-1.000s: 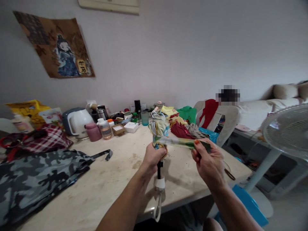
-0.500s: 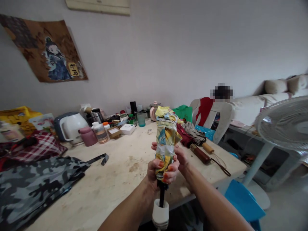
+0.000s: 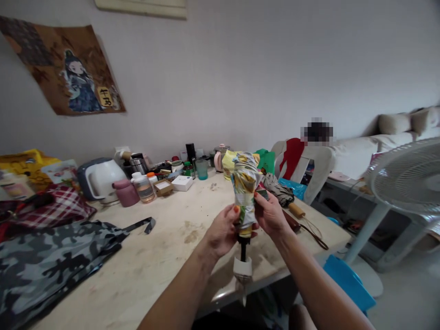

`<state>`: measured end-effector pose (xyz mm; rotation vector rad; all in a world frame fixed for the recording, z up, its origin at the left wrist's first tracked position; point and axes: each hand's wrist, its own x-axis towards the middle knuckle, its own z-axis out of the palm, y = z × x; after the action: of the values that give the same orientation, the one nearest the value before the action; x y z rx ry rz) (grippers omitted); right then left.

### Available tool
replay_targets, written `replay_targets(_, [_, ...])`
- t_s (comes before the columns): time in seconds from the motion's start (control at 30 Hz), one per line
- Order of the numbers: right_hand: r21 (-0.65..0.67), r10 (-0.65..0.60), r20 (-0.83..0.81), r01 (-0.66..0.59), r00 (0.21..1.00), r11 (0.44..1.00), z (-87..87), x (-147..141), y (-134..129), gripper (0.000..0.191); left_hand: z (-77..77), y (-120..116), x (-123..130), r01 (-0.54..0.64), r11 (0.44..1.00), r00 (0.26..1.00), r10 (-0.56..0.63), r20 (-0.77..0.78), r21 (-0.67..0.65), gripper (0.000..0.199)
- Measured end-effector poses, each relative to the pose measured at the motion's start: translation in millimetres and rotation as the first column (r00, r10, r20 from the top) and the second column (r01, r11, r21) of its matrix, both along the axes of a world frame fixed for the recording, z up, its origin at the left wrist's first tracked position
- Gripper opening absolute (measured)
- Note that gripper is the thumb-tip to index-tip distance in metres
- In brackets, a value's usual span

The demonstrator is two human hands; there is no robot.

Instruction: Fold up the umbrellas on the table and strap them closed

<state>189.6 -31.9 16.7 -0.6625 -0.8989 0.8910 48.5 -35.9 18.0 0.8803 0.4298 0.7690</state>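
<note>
A folded umbrella (image 3: pixel 245 183) with yellow, white and grey patterned cloth stands nearly upright before me, above the table's front edge. A pale strap (image 3: pixel 244 200) circles its cloth. Below the cloth come a black shaft and a white handle (image 3: pixel 242 268). My left hand (image 3: pixel 222 231) is closed around the lower cloth from the left, thumb in front. On the right side, my right hand (image 3: pixel 271 211) pinches at the strap's level; a small dark piece shows by its fingertips, and I cannot tell what it is.
A camouflage umbrella (image 3: pixel 62 261) lies on the table's left. Behind my right hand lie a grey umbrella (image 3: pixel 280 189) and a brown handle with a cord. Kettle (image 3: pixel 103 178), bottles and boxes line the back. A fan (image 3: pixel 409 178), a blue stool and a person are at right.
Both hands have moved apart to the umbrella's two sides; before, they were wrapped around it, one above the other. The umbrella has shifted slightly right and its handle sits higher in view.
</note>
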Motion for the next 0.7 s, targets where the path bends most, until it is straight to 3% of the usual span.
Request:
replay_targets(0.1, [-0.014, -0.145, 0.118, 0.148, 0.982, 0.989, -7.0, -1.0, -0.6, 0.031, -1.5, -5.7, 10.4, -0.268, 0.937, 0.929, 0.313, -0.198, 0.223, 0.083])
replay_targets(0.2, [-0.029, -0.225, 0.26, 0.24, 0.939, 0.97, -12.3, -8.6, -2.5, 0.029, -7.5, -3.8, 16.4, -0.391, 0.83, 0.789, 0.525, -0.32, 0.398, 0.05])
replay_targets(0.3, [0.012, -0.266, 0.391, 0.284, 0.881, 0.959, -7.3, -12.7, -7.3, 0.025, -9.9, 3.9, 14.2, -0.424, 0.787, 0.75, 0.582, -0.313, 0.447, 0.032])
replay_targets(0.43, [0.088, -0.327, 0.525, 0.332, 0.786, 0.939, 7.7, -10.8, -15.5, 0.023, -9.5, 11.7, 8.3, -0.446, 0.73, 0.709, 0.641, -0.293, 0.518, 0.033])
replay_targets(0.53, [0.084, -0.29, 0.524, 0.29, 0.801, 0.953, 16.0, -7.5, -19.1, 0.022, -11.5, 14.4, 7.2, -0.436, 0.685, 0.68, 0.676, -0.285, 0.584, 0.037])
replay_targets(0.7, [-0.046, -0.163, 0.421, 0.201, 0.892, 0.979, 23.5, -6.2, -24.2, 0.027, -13.1, 15.8, 8.3, -0.441, 0.675, 0.664, 0.689, -0.291, 0.592, 0.037])
